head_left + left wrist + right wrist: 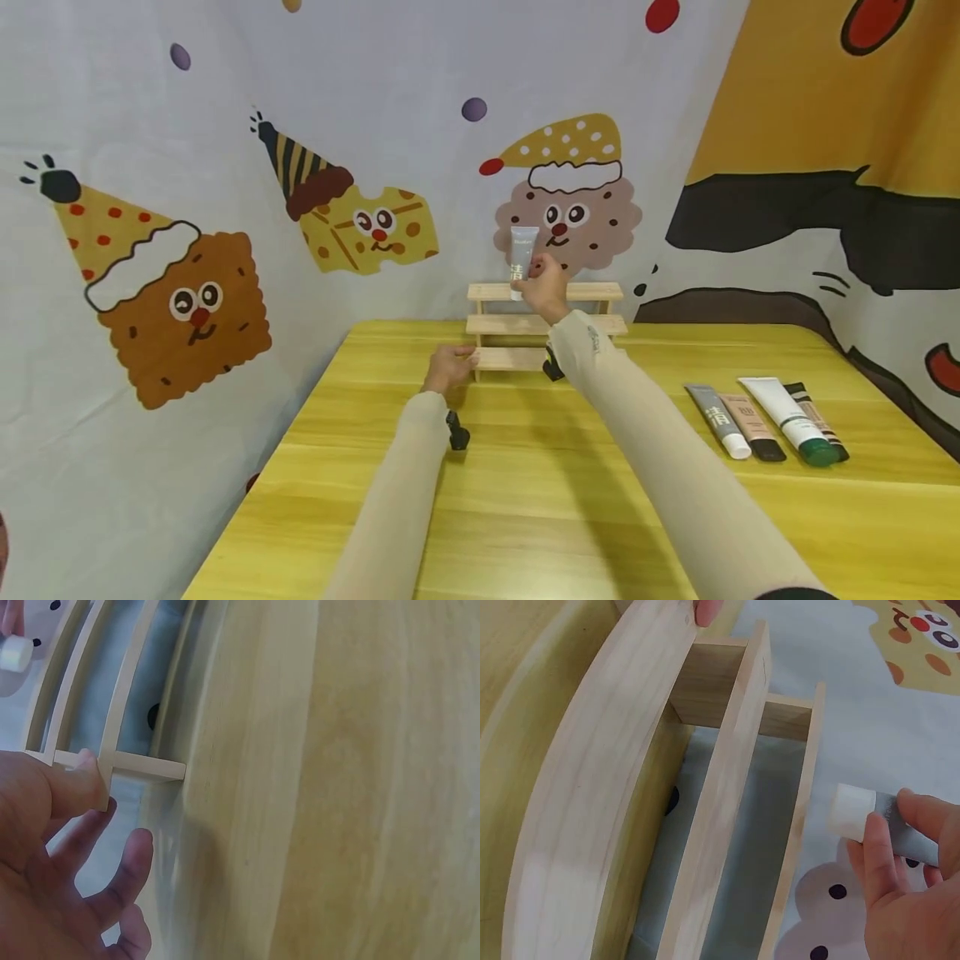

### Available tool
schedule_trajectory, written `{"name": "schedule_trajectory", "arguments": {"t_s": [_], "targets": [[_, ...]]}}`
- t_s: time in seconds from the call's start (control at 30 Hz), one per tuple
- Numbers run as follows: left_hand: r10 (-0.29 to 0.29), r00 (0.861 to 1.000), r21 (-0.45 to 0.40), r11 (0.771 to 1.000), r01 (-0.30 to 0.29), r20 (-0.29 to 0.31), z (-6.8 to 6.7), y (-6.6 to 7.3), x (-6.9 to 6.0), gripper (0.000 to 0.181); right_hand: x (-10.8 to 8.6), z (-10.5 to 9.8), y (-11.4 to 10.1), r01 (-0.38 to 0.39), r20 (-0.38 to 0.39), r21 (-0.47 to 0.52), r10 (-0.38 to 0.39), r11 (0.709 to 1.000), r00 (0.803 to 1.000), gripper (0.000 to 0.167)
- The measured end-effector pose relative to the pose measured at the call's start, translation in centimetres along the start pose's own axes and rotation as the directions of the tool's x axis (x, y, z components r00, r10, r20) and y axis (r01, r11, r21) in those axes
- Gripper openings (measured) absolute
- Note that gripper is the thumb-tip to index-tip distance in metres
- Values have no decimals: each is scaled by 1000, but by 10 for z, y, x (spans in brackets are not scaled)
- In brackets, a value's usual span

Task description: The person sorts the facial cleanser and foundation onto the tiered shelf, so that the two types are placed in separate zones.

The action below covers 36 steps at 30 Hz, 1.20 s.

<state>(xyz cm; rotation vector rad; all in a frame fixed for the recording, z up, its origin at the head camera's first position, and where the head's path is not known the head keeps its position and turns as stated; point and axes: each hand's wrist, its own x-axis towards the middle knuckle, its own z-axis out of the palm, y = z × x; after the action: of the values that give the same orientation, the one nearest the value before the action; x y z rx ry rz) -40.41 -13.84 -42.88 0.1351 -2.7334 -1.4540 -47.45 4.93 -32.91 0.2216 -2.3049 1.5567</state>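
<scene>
A three-step wooden display rack (510, 324) stands at the back of the table. At its left end my left hand (450, 367) pinches the edge of the lowest step (124, 690) between thumb and index finger, the other fingers loosely bent. My right hand (547, 290) holds a grey squeeze tube (523, 240) upright, cap down, by the top step. In the right wrist view, thumb and fingers grip the tube (907, 840) near its white cap (853, 813), which appears apart from the top step (795, 847).
On the table's right side lie a grey tube (716, 418) with a white cap, a beige tube (748, 421) with a black cap, a white tube (780, 408) with a green cap and a brown striped tube (813, 414). A cartoon-printed cloth (390, 100) hangs behind the table.
</scene>
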Motion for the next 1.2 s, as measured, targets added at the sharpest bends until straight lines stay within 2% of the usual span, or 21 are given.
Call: {"name": "schedule_trajectory", "arguments": {"t_s": [0.17, 0.27, 0.53, 0.7, 0.87, 1.1, 1.2], "targets": [[-18, 1000, 44, 999, 17, 8, 0, 3, -2, 33, 7, 8, 2, -1, -3, 78, 2, 997, 1000, 43], [-37, 999, 73, 997, 36, 11, -3, 4, -3, 34, 11, 16, 4, 11, -4, 84, -11, 996, 1000, 43], [-15, 1000, 7, 1000, 15, 19, -3, 5, 0, 34, 18, 20, 6, -8, -19, 46, 9, 999, 1000, 45], [-54, 998, 56, 997, 53, 14, 0, 2, 2, 32, 20, 27, 10, -12, 8, 64, 12, 998, 1000, 44], [-76, 997, 84, 994, 73, 26, 2, 1, 1, 32, 19, 31, 17, -9, 1, 47, 9, 999, 1000, 42], [-56, 998, 93, 994, 53, 29, -2, 1, 1, 34, 20, 35, 17, 2, -3, 73, -2, 997, 1000, 40], [-49, 999, 100, 994, 47, 22, 0, 3, 1, 34, 20, 30, 21, 17, 4, 3, -17, 1000, 1000, 43]]}}
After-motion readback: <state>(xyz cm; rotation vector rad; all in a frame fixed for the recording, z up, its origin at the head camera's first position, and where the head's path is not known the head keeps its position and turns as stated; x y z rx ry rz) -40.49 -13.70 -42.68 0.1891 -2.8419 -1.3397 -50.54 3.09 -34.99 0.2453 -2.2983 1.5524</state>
